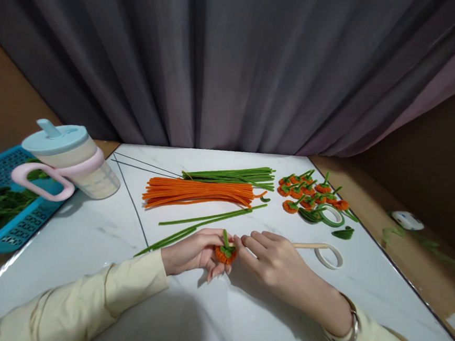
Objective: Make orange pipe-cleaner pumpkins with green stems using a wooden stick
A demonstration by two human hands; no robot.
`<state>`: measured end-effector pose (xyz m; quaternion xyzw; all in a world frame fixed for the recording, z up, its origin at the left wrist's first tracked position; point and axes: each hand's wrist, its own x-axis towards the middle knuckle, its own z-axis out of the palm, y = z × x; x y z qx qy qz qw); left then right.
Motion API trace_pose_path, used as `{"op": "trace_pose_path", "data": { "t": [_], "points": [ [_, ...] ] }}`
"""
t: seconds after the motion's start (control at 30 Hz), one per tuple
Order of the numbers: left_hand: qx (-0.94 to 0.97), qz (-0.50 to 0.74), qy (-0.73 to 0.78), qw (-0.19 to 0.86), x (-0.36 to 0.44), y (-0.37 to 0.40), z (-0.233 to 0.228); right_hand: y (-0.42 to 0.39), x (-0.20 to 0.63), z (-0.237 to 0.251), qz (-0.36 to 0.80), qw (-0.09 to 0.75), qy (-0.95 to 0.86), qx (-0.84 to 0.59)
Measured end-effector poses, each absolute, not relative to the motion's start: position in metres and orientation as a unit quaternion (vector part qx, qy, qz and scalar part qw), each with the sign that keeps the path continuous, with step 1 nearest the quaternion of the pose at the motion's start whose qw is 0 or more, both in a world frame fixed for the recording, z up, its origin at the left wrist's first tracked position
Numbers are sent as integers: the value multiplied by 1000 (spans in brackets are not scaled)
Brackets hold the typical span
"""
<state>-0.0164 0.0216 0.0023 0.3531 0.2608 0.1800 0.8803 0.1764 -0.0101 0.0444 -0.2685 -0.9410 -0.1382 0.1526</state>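
Observation:
My left hand (202, 254) is closed on a small orange pipe-cleaner pumpkin (225, 256), which has green leaves and an upright green stem. Just to its right, my right hand (271, 253) grips a thin wooden stick (311, 245). The stick's near end reaches the pumpkin's top beside the stem; its middle is hidden under my fingers. Beyond my hands lie a few loose green pipe cleaners (177, 236). Farther back rest a bundle of orange pipe cleaners (197, 190) and a bundle of green ones (231, 175).
Several finished pumpkins (296, 191) are grouped at the right, beside a green tape roll (331, 215), a white tape roll (329, 257) and green leaf pieces (343, 233). A lidded cup (88, 173) and a blue basket (23, 226) stand left. A curtain (219, 71) hangs behind the table.

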Motion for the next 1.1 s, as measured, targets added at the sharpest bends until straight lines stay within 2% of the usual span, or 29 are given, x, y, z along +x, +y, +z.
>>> {"op": "trace_pose_path", "data": {
  "t": [0.27,0.4,0.6,0.83,1.1],
  "points": [
    [349,169,273,880,-16,21,1,-17,167,35,-54,216,-896,-385],
    [364,163,280,873,-16,21,4,-18,167,37,-7,187,-894,-407],
    [363,158,285,873,-17,21,5,-16,170,39,-13,157,-910,-384],
    [362,177,284,870,-18,23,7,-19,194,43,117,179,-854,-474],
    [375,185,281,864,-17,18,11,-51,219,17,56,246,-835,-489]
  ]
}}
